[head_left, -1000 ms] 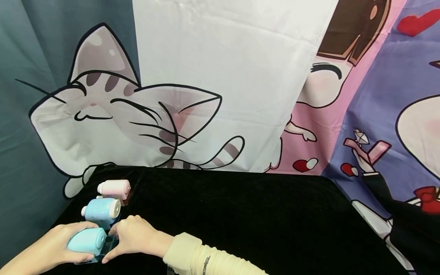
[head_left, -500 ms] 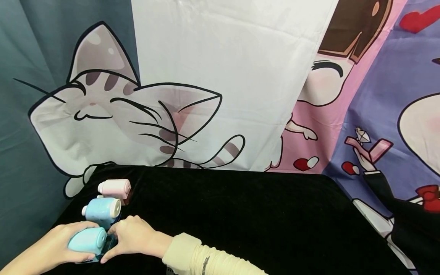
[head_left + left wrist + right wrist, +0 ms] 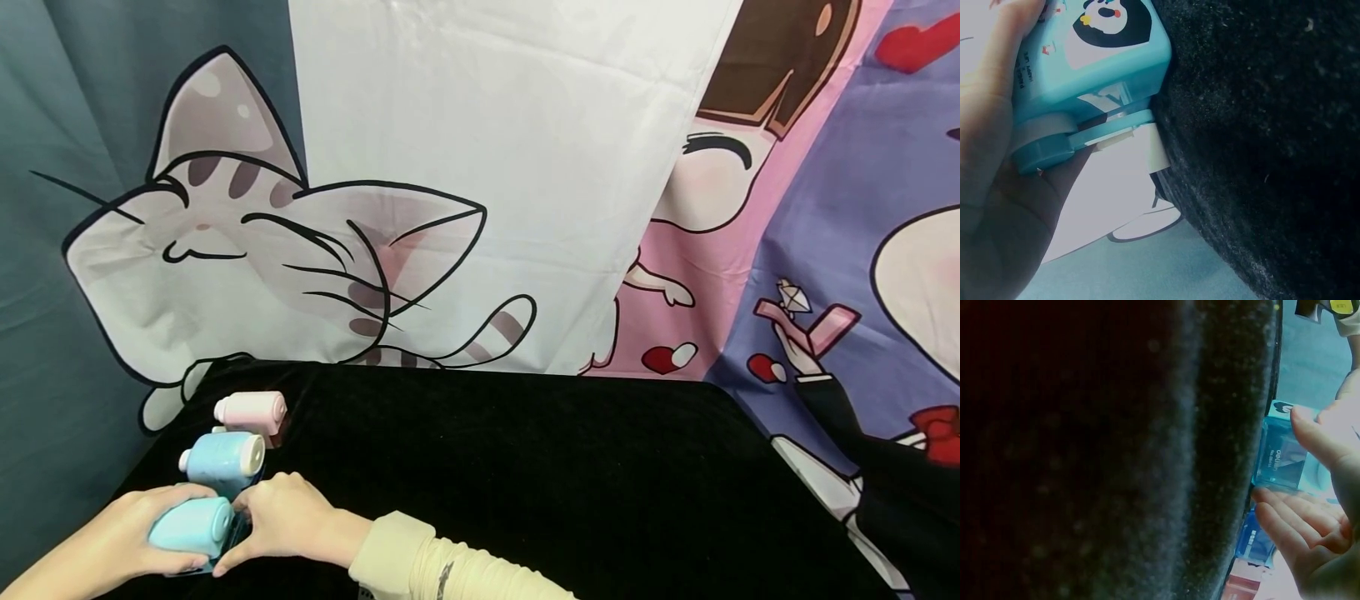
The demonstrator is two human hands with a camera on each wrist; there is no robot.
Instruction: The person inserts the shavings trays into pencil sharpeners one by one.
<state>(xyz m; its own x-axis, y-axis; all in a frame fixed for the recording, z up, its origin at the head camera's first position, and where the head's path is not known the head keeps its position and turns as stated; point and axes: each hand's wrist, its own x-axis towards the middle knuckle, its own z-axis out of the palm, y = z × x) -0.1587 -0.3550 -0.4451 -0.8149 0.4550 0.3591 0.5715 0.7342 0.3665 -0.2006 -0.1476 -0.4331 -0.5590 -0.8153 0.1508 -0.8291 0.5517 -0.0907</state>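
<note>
My left hand (image 3: pixel 142 527) grips a turquoise hand-crank pencil sharpener (image 3: pixel 189 527) from its rear, thumb and fingers on opposite sides. The left wrist view shows a panda print on the sharpener (image 3: pixel 1107 69) and a crank arm (image 3: pixel 1113 130) at its back. At its front, my right hand (image 3: pixel 288 518) has thumb and fingers around the see-through blue drawer (image 3: pixel 1282 456). In the right wrist view, that drawer lies between the thumb and fingertips (image 3: pixel 1261 495). Just behind stands a light-blue sharpener (image 3: pixel 221 458), close to the right hand's fingers.
Beyond the light-blue sharpener stands a pink sharpener (image 3: pixel 251 412), in line with the others along the left side. Black cloth (image 3: pixel 525 475) covers the table. A cartoon-printed curtain (image 3: pixel 465 208) hangs along the back and sides.
My right hand has shifted slightly left, toward the turquoise sharpener, and less of the drawer shows in the head view. The left hand and the other sharpeners stay in place.
</note>
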